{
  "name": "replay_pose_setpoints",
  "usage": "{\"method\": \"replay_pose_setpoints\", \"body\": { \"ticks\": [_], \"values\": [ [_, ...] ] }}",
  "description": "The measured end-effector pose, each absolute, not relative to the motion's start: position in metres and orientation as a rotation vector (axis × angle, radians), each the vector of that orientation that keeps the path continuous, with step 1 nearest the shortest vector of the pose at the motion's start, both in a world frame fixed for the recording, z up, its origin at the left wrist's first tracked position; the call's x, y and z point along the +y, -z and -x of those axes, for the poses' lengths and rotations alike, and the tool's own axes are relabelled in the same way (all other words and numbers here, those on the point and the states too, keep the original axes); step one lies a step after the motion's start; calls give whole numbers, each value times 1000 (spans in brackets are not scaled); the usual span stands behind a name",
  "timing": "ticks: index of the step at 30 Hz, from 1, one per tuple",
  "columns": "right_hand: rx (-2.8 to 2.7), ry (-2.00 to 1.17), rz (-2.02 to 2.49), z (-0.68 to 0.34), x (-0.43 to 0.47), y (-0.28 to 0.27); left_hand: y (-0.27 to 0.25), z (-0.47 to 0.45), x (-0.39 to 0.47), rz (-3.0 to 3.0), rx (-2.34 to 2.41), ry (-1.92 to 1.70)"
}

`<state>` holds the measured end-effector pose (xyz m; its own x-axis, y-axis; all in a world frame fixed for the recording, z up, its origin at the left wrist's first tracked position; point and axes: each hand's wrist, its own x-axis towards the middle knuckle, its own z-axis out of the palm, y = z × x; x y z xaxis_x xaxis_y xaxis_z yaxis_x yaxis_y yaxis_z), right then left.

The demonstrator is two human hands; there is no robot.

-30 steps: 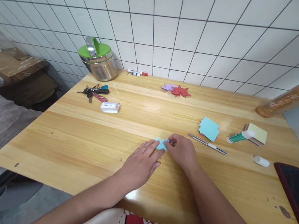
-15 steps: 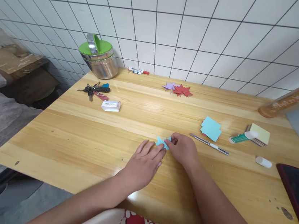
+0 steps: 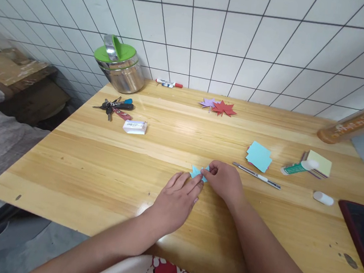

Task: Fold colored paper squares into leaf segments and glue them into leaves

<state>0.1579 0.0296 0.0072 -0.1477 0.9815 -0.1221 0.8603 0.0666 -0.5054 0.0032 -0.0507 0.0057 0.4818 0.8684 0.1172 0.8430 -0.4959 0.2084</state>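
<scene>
A small light-blue folded paper with pointed edges lies on the wooden table, partly covered by my fingers. My left hand rests flat, fingers stretched out, its fingertips pressing the paper's near edge. From the right, my right hand pinches the paper's right side between thumb and bent index finger. A closed-looking utility knife lies just right of that hand. Beyond it sits a stack of light-blue paper squares. Purple and red paper leaves overlap farther back.
On the left are keys, a small white box and a green-lidded steel pot. Markers lie by the tiled wall. A glue stick, its white cap, sticky notes, phone and orange bottle occupy the right.
The camera view has shifted slightly. Both hands stay on the blue paper, with only a tiny shift of the right fingers.
</scene>
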Motion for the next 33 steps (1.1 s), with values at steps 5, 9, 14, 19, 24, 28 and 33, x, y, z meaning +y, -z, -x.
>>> {"method": "replay_pose_setpoints", "body": {
  "ticks": [5, 9, 14, 19, 24, 28, 33],
  "values": [
    [-2091, -704, 1875, -157, 31, -9, -5, -3, -52, -2612, 1511, -311],
    [-2095, -763, 1870, -159, 32, -10, -2, -3, -52, -2627, 1520, -309],
    [-2115, -762, 1848, -160, 31, -10, 1, -4, -52, -2678, 1535, -253],
    [-2152, -753, 1912, -158, 36, -11, 1, -4, -52, -2699, 1529, -226],
    [-2268, -905, 1954, -158, 53, -20, 4, -3, -52, -2707, 1520, -224],
    [-2356, -1146, 2025, -155, 72, -30, 6, -3, -52, -2715, 1515, -239],
    [-2306, -1489, 2018, -150, 90, -27, 7, -3, -50, -2698, 1499, -257]
  ]
}}
